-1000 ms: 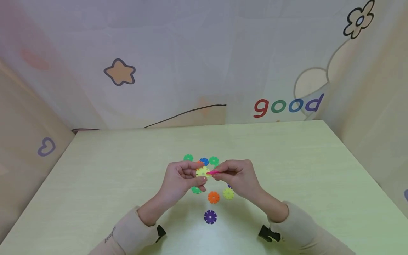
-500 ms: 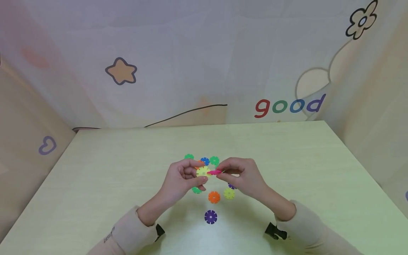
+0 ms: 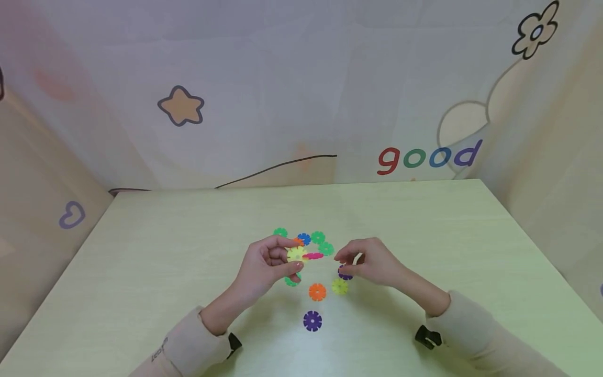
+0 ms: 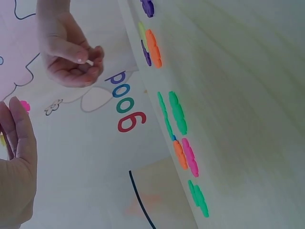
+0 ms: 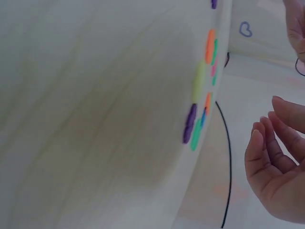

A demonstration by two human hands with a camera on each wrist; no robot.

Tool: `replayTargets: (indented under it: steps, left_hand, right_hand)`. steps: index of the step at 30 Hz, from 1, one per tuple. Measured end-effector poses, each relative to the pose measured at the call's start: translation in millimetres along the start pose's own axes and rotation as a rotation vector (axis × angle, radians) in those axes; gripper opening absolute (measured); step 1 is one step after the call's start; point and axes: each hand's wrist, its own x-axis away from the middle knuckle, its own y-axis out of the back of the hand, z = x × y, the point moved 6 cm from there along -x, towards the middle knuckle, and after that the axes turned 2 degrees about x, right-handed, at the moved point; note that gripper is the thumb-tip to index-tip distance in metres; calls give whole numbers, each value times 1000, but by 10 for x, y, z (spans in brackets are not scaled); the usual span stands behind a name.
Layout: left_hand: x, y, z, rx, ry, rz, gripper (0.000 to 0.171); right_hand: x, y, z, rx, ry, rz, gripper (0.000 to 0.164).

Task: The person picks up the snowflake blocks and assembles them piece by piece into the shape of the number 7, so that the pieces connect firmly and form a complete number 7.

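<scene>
My left hand pinches a yellow notched plastic disc between thumb and fingers above the table. Joined to its right edge is a pink notched disc, seen nearly edge-on. To the right, my right hand hovers apart from the pair with fingers loosely bent and nothing between them; the right wrist view shows the same empty right hand. A purple disc lies partly hidden below its fingertips. In the left wrist view the left hand covers most of the joined discs.
Loose notched discs lie on the pale table: an orange one, a yellow one, a purple one, a blue one and several green ones, including one between the hands. A printed curtain stands behind the table.
My right hand has let go of the pink disc and drawn away to the right. The pink disc stays joined to the yellow one, which my left hand keeps holding.
</scene>
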Motion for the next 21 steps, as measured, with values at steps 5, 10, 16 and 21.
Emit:
replayTargets:
  steps: [5,10,16,21]
  left_hand:
    - [0,2,1,8,-7,1,36]
    - [2,9,0,22,-15,11,35]
    - [3,6,-4,29,-6,19,36]
    - [2,11,-1,34,6,16,35]
  right_hand:
    - [-27,-30,-166,28,-48,57,19]
    - [-60,-45,-319,50,-127,98,21]
    - [-78,-95,-471,56,-184,126,28]
    - [-92,-127,-519,49,-180,140,30]
